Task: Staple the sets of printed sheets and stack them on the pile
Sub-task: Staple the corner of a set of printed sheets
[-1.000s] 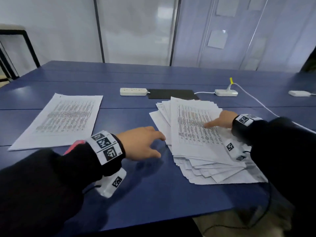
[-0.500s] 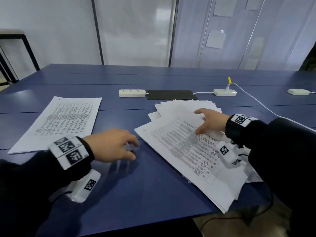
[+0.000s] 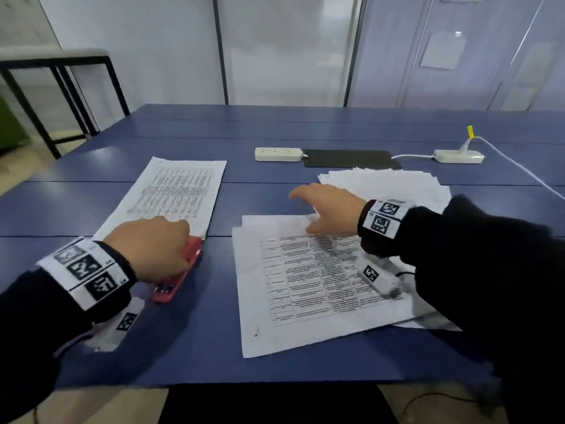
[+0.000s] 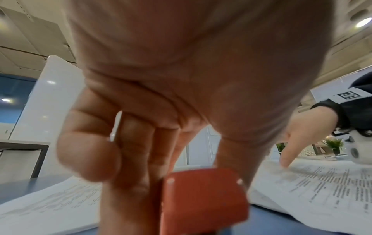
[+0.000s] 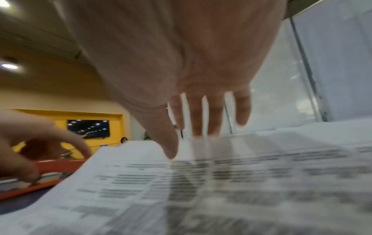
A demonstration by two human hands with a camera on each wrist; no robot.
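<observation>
Gripping the one red stapler (image 3: 179, 272) on the blue surface (image 3: 195, 347) with my curled left hand (image 3: 149, 247), beside one finished pile (image 3: 171, 198), I press my right hand (image 3: 328, 209), fingers spread, on one sheet set (image 3: 305, 289) before one fanned stack (image 3: 391, 185).

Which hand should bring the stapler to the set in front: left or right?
Left. The left hand already grips the red stapler, which lies left of the printed set. The right hand is open, fingers spread on that set's far edge, steadying it.
</observation>
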